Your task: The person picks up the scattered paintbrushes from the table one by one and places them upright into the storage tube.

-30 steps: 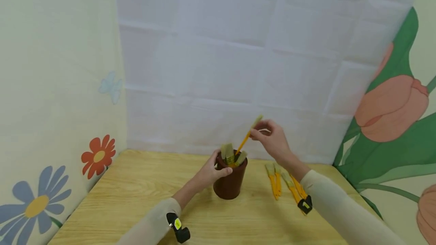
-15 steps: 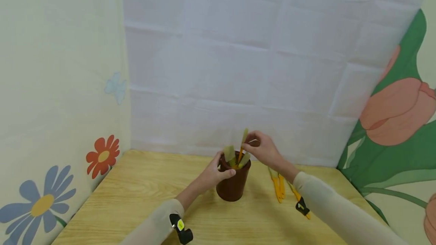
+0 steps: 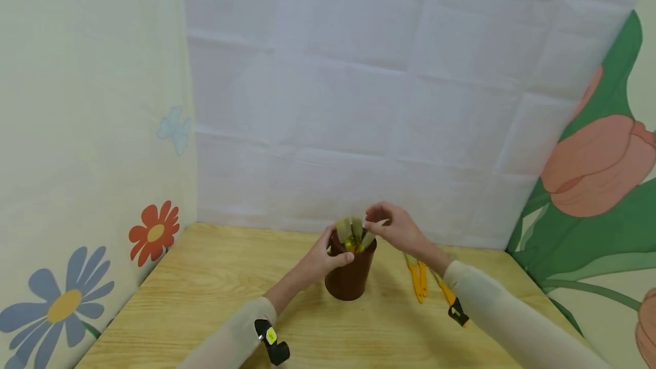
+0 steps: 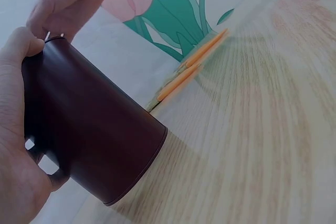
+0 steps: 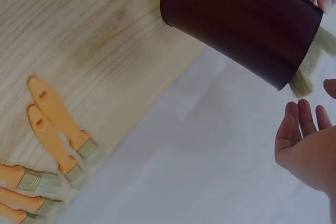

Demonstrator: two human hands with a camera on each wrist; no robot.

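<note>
A dark brown cup [image 3: 351, 279] stands on the wooden table [image 3: 205, 292]. My left hand [image 3: 324, 256] grips its left side near the rim, thumb and fingers curled round the wall [image 4: 89, 135]. Several orange-handled brushes [image 3: 352, 231] stand in the cup, bristles up [image 5: 307, 77]. Just right of those bristles hovers my right hand [image 3: 392, 226], fingers loosely spread and holding nothing [image 5: 304, 140]. More orange brushes [image 3: 419, 278] lie flat on the table to the right of the cup [image 5: 58, 124].
White sheet wall [image 3: 359, 101] stands close behind the cup. A flower-printed wall [image 3: 92, 187] closes the left side and a tulip-printed one [image 3: 594, 187] the right. Bare wood lies left of and in front of the cup.
My right hand lowered an orange brush, handle first, into the cup and let go of it. The left hand kept its grip on the cup.
</note>
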